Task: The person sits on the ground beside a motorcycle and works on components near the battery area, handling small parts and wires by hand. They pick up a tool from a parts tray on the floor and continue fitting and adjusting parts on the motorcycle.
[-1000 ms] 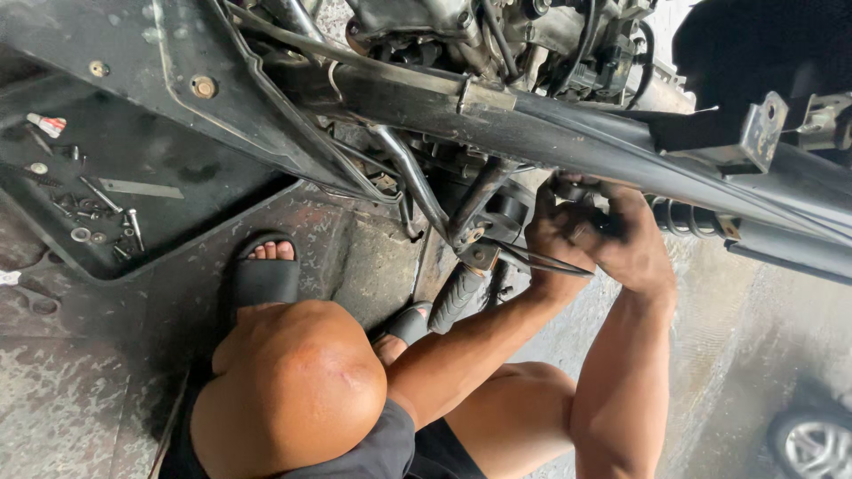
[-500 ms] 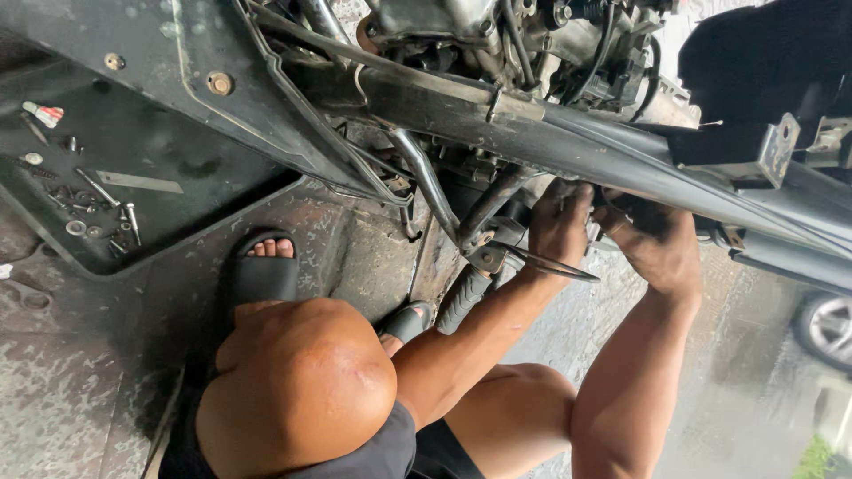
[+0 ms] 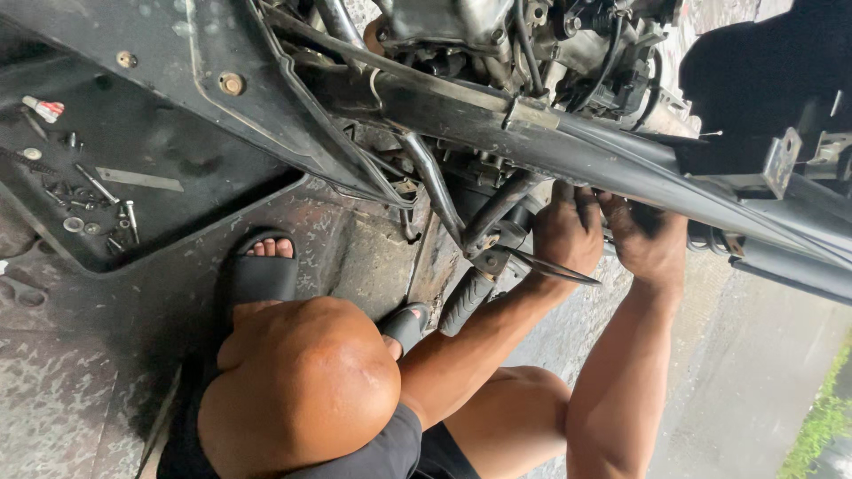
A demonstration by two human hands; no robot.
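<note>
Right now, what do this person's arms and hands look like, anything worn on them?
Both arms are bare from above the elbow down: no sleeves, gloves, watch or rings visible. The left hand and right hand show dark grime smudges, heaviest on the right hand's back and fingers.

We note the frame tube (image 3: 568,146): black painted metal, dull sheen, dusty. Just below it, the footpeg (image 3: 463,302) wears ribbed matt rubber; our left hand (image 3: 568,232) holds a thin bright steel tool (image 3: 550,266). Left of the tube, a matt black plastic tray (image 3: 169,213) holds small shiny screws (image 3: 93,208). Beneath it all, rough, stained concrete floor (image 3: 53,390).
</note>
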